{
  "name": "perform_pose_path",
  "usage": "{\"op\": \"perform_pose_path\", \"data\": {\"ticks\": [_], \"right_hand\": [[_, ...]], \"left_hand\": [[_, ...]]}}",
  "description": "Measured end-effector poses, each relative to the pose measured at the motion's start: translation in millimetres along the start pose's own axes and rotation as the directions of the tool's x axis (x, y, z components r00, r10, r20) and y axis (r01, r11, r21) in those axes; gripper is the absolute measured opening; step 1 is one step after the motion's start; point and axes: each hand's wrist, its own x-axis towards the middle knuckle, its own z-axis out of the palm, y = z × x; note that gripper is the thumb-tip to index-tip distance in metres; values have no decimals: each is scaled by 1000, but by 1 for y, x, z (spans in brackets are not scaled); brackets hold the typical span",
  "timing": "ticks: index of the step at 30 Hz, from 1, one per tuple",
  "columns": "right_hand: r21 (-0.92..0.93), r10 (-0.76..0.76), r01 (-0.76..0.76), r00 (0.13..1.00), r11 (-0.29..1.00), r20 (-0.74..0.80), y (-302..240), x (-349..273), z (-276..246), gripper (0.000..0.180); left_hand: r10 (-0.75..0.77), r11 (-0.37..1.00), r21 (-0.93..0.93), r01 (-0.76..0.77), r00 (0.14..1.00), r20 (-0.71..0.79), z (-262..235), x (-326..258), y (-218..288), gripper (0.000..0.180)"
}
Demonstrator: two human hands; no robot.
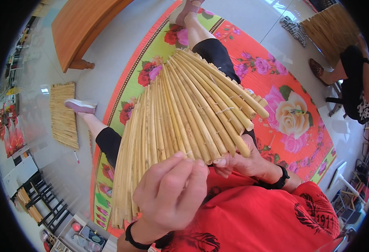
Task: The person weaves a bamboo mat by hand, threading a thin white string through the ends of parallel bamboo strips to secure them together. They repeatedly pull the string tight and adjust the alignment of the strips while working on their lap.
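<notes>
A mat of straw-coloured reed stalks (180,109) lies across my lap, its stalks tied side by side with pale thread and fanned out. My left hand (172,193) is closed in a pinch at the near ends of the stalks, in the middle of the mat's lower edge. A bit of white thread (188,153) shows beside its fingertips; what they pinch is too small to make out. Right of it, my right hand (245,161) grips the near edge of the mat, thumb on the stalk ends and fingers underneath, partly hidden.
Beneath my legs spreads a red and green flowered mat (293,147). A smaller stalk mat (64,115) and a marker (76,157) lie on the left floor, below a wooden table (83,29). At right, another person (356,80) sits by a stalk mat (331,33).
</notes>
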Motion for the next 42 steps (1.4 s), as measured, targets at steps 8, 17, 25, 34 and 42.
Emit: {"op": "perform_pose_path", "data": {"ticks": [8, 17, 25, 34, 42], "right_hand": [[-5, 47, -47, 995, 999, 84, 3, 1, 0, 35], [281, -93, 91, 996, 955, -4, 11, 3, 18, 34], [225, 86, -50, 985, 973, -153, 2, 5, 23, 14], [158, 103, -89, 991, 983, -81, -3, 3, 16, 15], [232, 61, -37, 993, 972, -98, 3, -4, 14, 16]], "left_hand": [[-38, 999, -13, 37, 999, -33, 2, 2, 0, 21], [48, 998, 30, -47, 999, -8, -2, 8, -1, 27], [51, 998, 35, -52, 998, 23, -1, 7, -1, 25], [11, 1000, 23, -11, 1000, -3, 2, 4, 1, 28], [24, 1000, 3, -24, 1000, 0, 4, 3, 2, 29]]}}
